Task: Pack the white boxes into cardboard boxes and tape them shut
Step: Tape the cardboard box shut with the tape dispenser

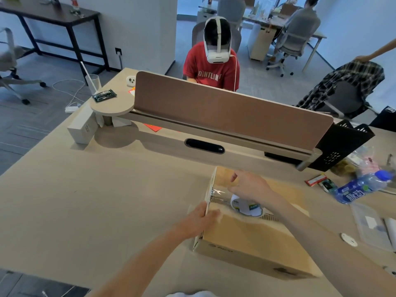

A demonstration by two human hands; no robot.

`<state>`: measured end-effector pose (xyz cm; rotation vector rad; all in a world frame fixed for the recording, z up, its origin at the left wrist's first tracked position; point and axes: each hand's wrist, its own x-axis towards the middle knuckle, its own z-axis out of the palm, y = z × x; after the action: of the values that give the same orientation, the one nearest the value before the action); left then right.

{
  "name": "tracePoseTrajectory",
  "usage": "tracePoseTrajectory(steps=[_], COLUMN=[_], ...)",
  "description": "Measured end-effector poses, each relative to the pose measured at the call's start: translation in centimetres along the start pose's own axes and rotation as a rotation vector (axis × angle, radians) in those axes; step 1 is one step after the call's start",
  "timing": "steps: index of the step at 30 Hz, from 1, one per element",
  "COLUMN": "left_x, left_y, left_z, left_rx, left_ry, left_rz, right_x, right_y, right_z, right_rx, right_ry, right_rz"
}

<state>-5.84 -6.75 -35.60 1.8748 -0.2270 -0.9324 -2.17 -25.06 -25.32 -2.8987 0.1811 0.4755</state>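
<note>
As the left hand [203, 217] clamps the cardboard box [257, 243] by its edge, the right hand [250, 187] grips the tape roll [246, 207] just beyond; clear strip [217, 195] taut between.

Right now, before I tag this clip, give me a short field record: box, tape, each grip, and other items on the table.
cardboard box: on the table, top flaps down
tape roll: on the box top, clear strip stretched toward the left end
left grip: fingers curled round the box's left end
right grip: over the tape roll, appears to hold it
white box: far left on the table, not packed
water bottle: right of the box
</note>
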Motion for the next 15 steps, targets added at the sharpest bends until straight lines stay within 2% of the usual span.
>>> tracePoseTrajectory(steps=[5,9,12,15], left_x=[1.0,2.1,3.0,3.2], left_y=[2.3,4.6,4.7,4.4], left_z=[0.4,0.9,1.8,2.1], left_rx=[0.377,0.704,0.765,0.784], left_ry=[0.225,0.309,0.291,0.322], left_rz=[0.17,0.346,0.342,0.342], right_x=[-1.2,-1.9,-1.8,-1.9], right_y=[2.5,3.9,4.0,4.8], right_z=[-0.8,-0.4,-0.4,-0.5], right_rx=[0.327,0.544,0.589,0.639], right_ry=[-0.009,0.037,0.088,0.063], right_rz=[0.061,0.045,0.015,-0.016])
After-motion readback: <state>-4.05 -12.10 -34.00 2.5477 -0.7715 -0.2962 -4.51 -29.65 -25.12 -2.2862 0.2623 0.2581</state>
